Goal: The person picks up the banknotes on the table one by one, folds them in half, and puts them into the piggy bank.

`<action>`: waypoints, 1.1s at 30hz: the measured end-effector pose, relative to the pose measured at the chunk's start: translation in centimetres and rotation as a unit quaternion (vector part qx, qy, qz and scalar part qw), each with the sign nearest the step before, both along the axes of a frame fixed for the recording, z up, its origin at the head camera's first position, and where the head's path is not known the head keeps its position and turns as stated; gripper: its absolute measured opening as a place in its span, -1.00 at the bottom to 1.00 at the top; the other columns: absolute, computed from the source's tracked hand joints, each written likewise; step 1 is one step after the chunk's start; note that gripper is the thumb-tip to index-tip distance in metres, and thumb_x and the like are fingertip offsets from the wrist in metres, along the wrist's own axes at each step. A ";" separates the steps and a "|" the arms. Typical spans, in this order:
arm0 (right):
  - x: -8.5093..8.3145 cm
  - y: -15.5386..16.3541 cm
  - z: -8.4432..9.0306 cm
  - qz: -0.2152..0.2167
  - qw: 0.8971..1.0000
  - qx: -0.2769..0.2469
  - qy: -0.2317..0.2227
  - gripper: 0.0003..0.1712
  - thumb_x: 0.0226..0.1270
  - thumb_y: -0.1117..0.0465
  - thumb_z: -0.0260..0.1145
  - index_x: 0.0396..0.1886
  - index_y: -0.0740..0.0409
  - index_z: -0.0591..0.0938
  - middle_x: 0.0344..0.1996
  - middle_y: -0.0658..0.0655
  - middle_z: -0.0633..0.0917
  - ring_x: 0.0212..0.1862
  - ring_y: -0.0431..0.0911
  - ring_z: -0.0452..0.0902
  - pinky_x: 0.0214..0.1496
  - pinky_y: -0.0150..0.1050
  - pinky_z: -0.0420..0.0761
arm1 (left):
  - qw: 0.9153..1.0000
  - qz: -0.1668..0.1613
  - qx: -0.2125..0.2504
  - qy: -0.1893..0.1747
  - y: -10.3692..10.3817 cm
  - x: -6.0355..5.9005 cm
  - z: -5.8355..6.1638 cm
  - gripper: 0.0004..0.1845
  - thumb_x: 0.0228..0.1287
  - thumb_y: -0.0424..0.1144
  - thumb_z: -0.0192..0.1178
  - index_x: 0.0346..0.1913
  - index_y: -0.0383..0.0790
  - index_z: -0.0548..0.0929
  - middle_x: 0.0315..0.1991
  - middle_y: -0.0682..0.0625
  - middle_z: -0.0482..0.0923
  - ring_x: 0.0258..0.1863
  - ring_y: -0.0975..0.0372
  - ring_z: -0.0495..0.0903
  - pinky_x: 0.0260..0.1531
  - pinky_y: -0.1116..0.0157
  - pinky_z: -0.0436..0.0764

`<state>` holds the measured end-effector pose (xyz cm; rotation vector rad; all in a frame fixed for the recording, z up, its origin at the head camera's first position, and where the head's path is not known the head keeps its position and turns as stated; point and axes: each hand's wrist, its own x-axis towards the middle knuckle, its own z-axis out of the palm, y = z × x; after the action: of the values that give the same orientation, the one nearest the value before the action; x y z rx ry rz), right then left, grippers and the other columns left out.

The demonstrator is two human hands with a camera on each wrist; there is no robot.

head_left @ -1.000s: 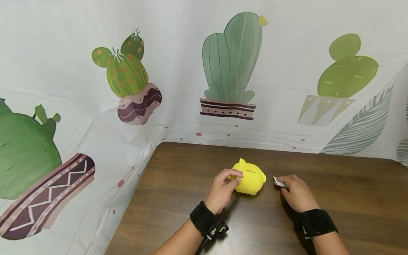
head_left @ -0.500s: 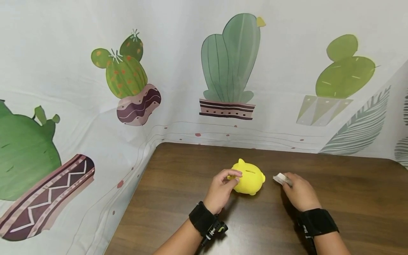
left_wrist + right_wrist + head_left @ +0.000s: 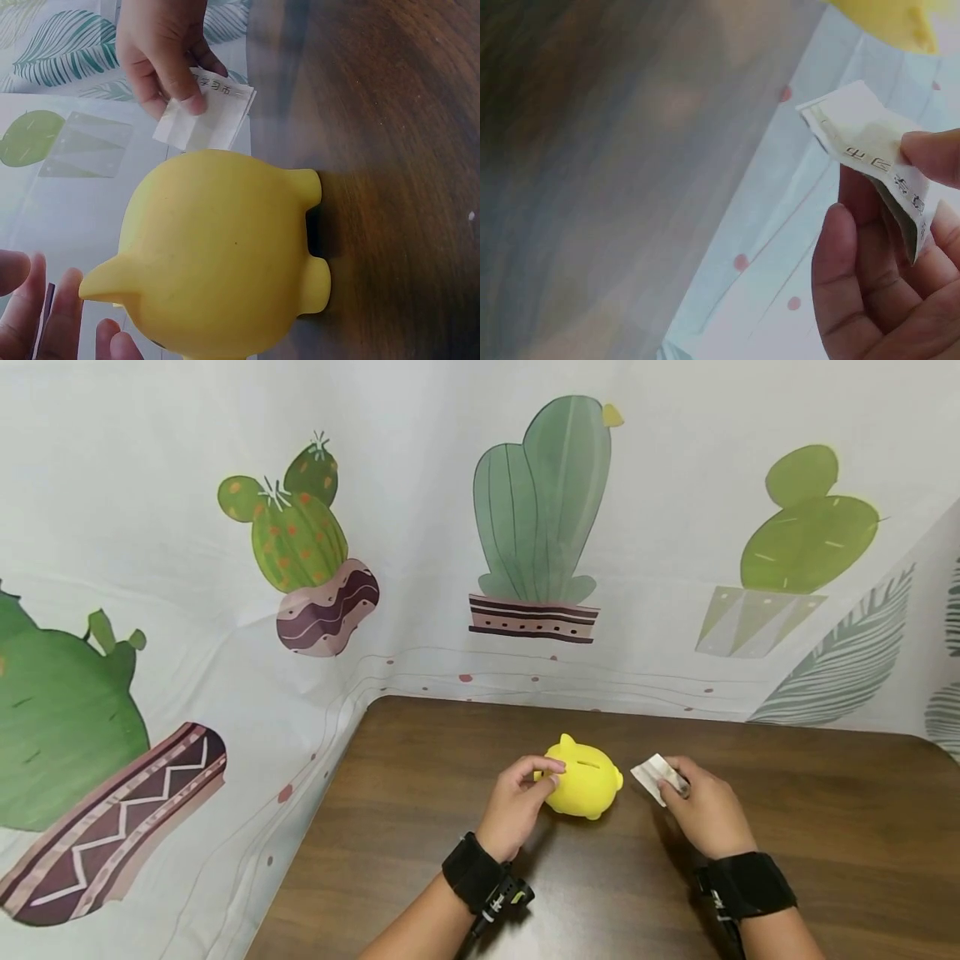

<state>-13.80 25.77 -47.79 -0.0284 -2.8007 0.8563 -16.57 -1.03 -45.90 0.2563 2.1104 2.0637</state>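
A yellow piggy bank [image 3: 583, 778] [image 3: 217, 255] stands on the brown wooden table [image 3: 420, 760], its coin slot facing up. My left hand [image 3: 517, 802] grips its left side, the thumb on top near the ear, the fingertips [image 3: 52, 315] against the body. My right hand [image 3: 701, 806] [image 3: 161, 52] pinches a folded paper banknote [image 3: 652, 774] [image 3: 206, 116] [image 3: 870, 150] between thumb and fingers. The note hangs a short way right of the bank, apart from it and lifted off the table.
A white cloth printed with potted cacti [image 3: 540, 518] hangs behind the table and along its left side. Bare wood stretches to the right [image 3: 847, 827] and in front of the hands.
My right hand has lifted the note and carried it left toward the bank, and its flat face now shows. The left hand and the bank have hardly moved.
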 end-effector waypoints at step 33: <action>2.1 -4.1 3.6 0.100 0.971 -0.216 0.030 -0.56 0.36 0.30 0.39 0.21 0.16 0.57 -0.30 0.05 0.72 -0.34 -0.34 0.53 -0.35 -0.39 0.57 | 0.995 -0.059 0.075 -0.011 0.4 0.9 0.7 -0.66 0.32 -0.41 0.23 0.15 -0.37 0.62 0.14 -0.27 0.59 0.18 -0.06 0.58 0.02 0.47 0.62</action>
<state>-11.65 21.63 -44.18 0.2101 -2.5347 1.4739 -15.63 -0.59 -45.16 0.3675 1.8824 2.1466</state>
